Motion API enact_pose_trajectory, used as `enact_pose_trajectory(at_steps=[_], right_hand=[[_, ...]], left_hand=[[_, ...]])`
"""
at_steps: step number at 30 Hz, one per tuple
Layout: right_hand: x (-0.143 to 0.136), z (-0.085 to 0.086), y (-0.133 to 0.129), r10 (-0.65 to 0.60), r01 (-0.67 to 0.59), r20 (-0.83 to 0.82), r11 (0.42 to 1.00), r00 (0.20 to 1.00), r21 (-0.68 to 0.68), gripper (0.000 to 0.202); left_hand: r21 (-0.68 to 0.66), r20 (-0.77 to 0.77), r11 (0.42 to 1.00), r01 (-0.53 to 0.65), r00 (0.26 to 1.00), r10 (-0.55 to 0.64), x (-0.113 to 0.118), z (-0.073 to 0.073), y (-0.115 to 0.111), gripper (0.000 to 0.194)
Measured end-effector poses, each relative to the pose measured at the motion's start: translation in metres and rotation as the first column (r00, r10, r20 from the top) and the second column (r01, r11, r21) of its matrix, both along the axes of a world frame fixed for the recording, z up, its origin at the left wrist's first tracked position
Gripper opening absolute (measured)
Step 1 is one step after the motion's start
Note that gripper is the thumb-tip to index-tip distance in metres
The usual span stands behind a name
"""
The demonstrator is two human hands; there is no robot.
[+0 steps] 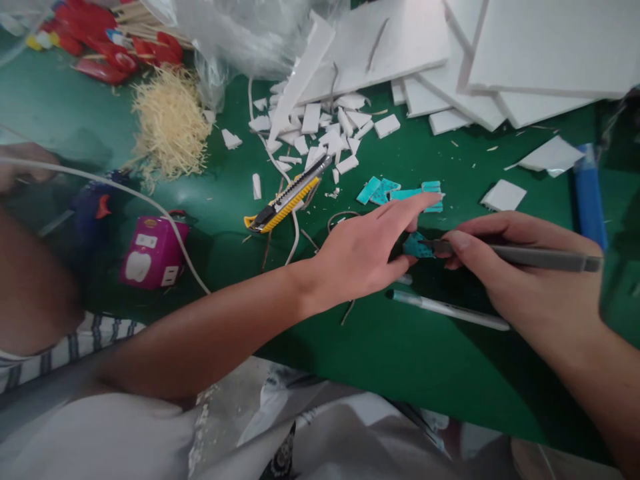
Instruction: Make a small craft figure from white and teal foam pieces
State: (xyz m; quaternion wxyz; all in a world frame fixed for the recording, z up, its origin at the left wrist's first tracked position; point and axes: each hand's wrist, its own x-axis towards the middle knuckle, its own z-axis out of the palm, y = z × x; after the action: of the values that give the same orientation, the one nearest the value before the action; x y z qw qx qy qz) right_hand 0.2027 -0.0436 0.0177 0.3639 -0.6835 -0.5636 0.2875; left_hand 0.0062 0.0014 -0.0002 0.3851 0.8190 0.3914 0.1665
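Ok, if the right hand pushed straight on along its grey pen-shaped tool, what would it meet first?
The small dark-spotted teal piece, right at the tip of the grey pen-shaped tool; whether they touch is hard to tell. Beyond it, the left hand looks next in line.

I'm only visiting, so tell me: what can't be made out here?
1. Head view: parts of the far teal pieces, covered by the left hand.
2. Head view: a stretch of the grey tool, hidden by the right hand; its exact tip is too small and blurred.
3. Head view: the co-worker's hand, cut off by the left edge.
4. Head view: any fine print on the magenta box, too blurred.
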Motion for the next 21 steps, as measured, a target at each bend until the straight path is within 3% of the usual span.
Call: enact_pose_trajectory(at_steps=[21], right_hand=[[-0.0007,0.0018,0.0019,0.045,-0.045,0.021,0.999,0.999,-0.004,0.006]], left_hand=[[0.024,-0.021,1.000,0.009,1.000,-0.009,0.0007,-0.0013,0.0003,0.066]])
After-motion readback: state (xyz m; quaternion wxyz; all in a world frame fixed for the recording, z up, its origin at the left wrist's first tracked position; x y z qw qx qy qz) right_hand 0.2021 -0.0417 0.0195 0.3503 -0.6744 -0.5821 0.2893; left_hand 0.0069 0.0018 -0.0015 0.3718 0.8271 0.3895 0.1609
